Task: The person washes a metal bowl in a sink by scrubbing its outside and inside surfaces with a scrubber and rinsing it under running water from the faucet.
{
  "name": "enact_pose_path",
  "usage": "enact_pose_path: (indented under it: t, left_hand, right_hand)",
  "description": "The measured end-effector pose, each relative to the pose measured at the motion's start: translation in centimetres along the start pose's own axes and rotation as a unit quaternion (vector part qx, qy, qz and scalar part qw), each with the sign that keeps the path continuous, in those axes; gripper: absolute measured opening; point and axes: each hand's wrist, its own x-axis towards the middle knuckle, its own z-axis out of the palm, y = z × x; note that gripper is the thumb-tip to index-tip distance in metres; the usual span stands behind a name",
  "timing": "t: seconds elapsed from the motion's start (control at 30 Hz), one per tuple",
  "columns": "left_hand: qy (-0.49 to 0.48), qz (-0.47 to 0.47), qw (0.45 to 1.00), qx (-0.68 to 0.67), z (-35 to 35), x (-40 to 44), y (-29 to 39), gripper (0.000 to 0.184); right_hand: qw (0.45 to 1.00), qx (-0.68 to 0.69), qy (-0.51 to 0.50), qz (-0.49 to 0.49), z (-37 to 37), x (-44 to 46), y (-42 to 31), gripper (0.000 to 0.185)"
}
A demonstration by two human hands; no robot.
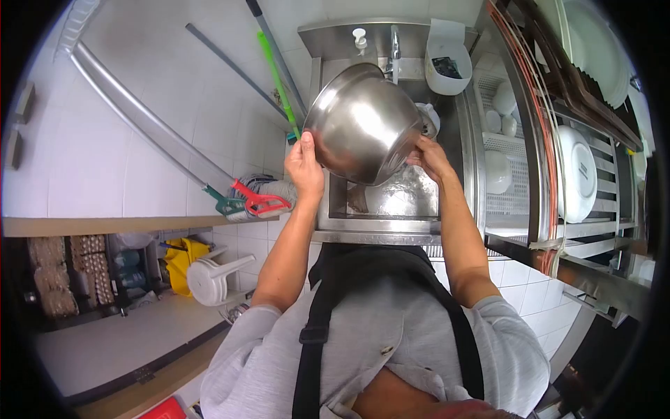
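Note:
A large stainless steel mixing bowl is held up over the metal sink, tilted so that its shiny outside faces me. My left hand grips its rim at the left, thumb upward along the edge. On the right side, my right hand has its fingers closed round the bowl's edge. Wet metal shows in the sink basin below. Behind the bowl, a white item, partly hidden, lies at the sink's right side. The tap stands at the back.
A white pump bottle and a translucent plastic container stand behind the sink. To the right, a rack holds white plates and bowls. Mops with a red clamp and a green-handled pole lean at the left, above a white stool.

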Motion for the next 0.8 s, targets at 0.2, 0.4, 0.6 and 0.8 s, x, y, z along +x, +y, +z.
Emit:
enact_pose_path:
  t: [0.2, 0.4, 0.6, 0.8]
  left_hand:
    - [-0.007, 0.021, 0.999, 0.038, -0.2, -0.4, 1.3, 0.043]
    - [-0.055, 0.116, 0.990, 0.063, 0.9, -1.1, 1.8, 0.042]
    - [-0.303, 0.424, 0.843, 0.133, 1.1, -1.2, 3.9, 0.050]
    - [-0.261, 0.404, 0.869, 0.116, 1.2, -1.0, 3.7, 0.050]
  right_hand:
    - [0.999, -0.006, -0.035, -0.037, 1.0, -1.3, -2.8, 0.031]
    - [0.997, 0.007, -0.069, -0.036, 1.1, -4.4, -6.3, 0.055]
    - [0.975, 0.200, -0.089, -0.037, -0.2, -8.2, -7.7, 0.083]
    - [0.978, 0.116, -0.121, -0.126, -1.4, -10.7, -9.3, 0.078]
